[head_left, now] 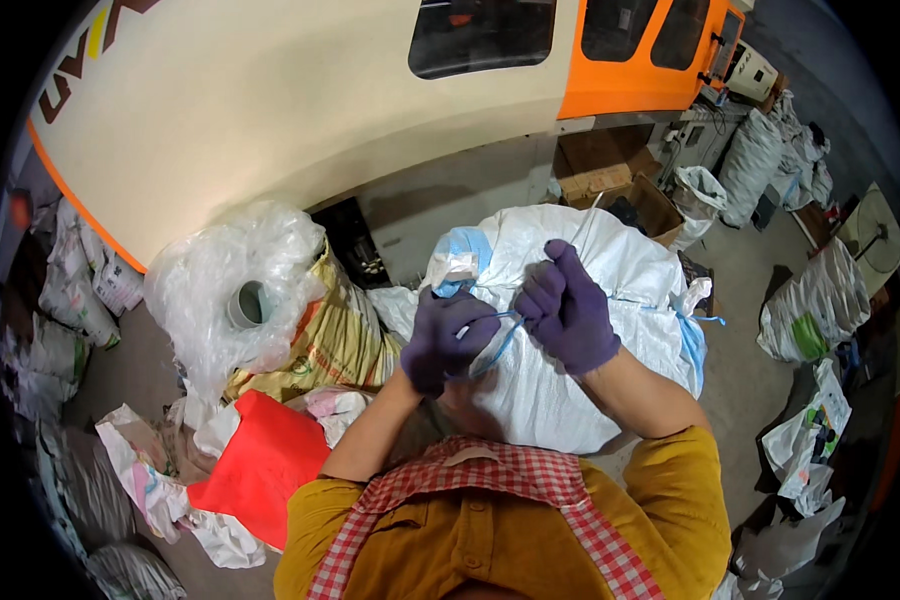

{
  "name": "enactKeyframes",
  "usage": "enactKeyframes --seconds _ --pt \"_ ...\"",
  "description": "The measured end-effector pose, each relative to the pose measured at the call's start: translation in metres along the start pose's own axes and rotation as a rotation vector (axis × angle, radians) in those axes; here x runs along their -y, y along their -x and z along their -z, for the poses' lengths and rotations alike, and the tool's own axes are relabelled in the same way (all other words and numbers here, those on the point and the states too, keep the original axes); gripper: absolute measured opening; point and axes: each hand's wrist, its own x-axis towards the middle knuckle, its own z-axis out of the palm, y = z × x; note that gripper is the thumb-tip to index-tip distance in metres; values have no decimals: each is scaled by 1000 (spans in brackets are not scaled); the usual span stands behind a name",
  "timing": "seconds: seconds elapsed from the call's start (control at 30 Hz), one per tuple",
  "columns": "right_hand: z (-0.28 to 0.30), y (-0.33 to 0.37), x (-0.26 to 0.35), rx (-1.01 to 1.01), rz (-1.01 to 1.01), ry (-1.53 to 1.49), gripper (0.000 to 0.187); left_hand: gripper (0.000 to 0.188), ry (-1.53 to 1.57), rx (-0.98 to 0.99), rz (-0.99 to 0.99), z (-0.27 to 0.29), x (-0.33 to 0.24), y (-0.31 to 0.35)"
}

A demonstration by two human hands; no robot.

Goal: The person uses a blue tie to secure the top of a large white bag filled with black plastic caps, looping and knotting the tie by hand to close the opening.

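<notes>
A big stuffed white woven sack (560,400) lies right in front of me, with blue patches at its ends. A thin blue cord (505,342) runs between my two hands above the sack. My left hand (444,338), in a purple glove, is closed with the cord pinched at its fingertips. Close beside it my right hand (568,310), gloved the same way, is also closed on the cord, thumb raised. Another blue tie (708,318) sticks out at the sack's right end. The cord's far parts are partly hidden behind my hands.
A cream and orange machine (300,110) spans the far side. To my left stand a yellow woven sack (340,335), crumpled clear plastic (215,250) and a red sheet (265,465). Cardboard boxes (655,210) sit beyond the white sack; a fan (875,232) and filled sacks (815,305) line the right.
</notes>
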Motion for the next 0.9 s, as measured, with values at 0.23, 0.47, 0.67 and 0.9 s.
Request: enactKeyframes --seconds 0.23,0.47,0.67,0.9 --pt "4 -23 7 -146 -28 -41 16 10 71 -25 330 -3 -8 1" --pt "-22 -66 -3 271 -154 1145 38 12 56 -390 376 -23 3 11" --pt "0 -82 -15 153 -525 736 21 10 182 -370 392 -8 9 17" --pt "5 -65 -7 216 -287 589 15 13 1775 -317 895 -4 65 32"
